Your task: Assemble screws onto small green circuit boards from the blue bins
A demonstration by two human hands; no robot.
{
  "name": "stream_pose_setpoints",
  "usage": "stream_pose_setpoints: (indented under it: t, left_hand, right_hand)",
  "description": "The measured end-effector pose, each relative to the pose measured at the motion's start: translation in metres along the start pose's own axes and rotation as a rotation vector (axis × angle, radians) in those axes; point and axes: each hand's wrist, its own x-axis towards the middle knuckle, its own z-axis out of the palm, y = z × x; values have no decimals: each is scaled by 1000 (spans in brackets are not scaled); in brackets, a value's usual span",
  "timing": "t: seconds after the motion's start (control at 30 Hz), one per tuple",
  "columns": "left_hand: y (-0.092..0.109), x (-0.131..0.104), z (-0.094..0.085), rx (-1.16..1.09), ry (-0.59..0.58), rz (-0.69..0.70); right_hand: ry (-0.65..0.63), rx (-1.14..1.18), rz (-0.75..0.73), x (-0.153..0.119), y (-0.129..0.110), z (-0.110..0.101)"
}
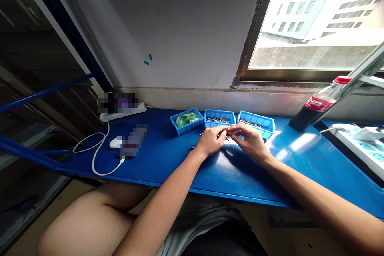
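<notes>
My left hand [211, 140] and my right hand [246, 138] meet fingertip to fingertip over the blue table, just in front of the bins. Both are closed around something small and dark that their fingers mostly hide. Behind them, a blue bin [220, 114] contains small metal parts, and another blue bin [267, 125] to its right contains thin metal pieces. A third blue bin [181, 131] at the left holds green packets [187, 119]. A small dark metal piece [192, 148] lies beside my left wrist.
A cola bottle [315, 106] stands back right, near a metal frame and a white power strip [367, 148]. At the left lie a white cable [95, 156], a white rounded object [115, 143] and a blurred item. The table's front edge [228, 197] runs above my lap.
</notes>
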Motion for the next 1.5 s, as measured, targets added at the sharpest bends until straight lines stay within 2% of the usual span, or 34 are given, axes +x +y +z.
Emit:
stream_pose_setpoints:
  t: [0.27,0.47,0.63,0.87,1.03,1.23,1.37,1.5]
  left_hand:
    - [-3,3,-1,-24,142,-92]
    - [-6,3,-1,-107,85,-97]
    - [-7,-1,-2,48,16,-44]
    - [-8,-2,0,288,65,58]
    - [-4,2,1,88,7,-4]
    - [-6,4,0,-89,121,-148]
    - [-10,5,0,-166,138,-193]
    - [-9,4,1,-115,134,-176]
  right_hand:
    - [-60,-49,7,-1,1,2]
    - [-4,59,111,0,0,1]
    - [-60,59,77,1,-6,-1]
    - [12,-62,19,0,-4,-2]
    - [-11,-70,-45,0,2,-2]
    - [-74,3,-48,0,-4,0]
    - [-26,10,42,0,-5,1]
    - [-21,82,167,2,-1,0]
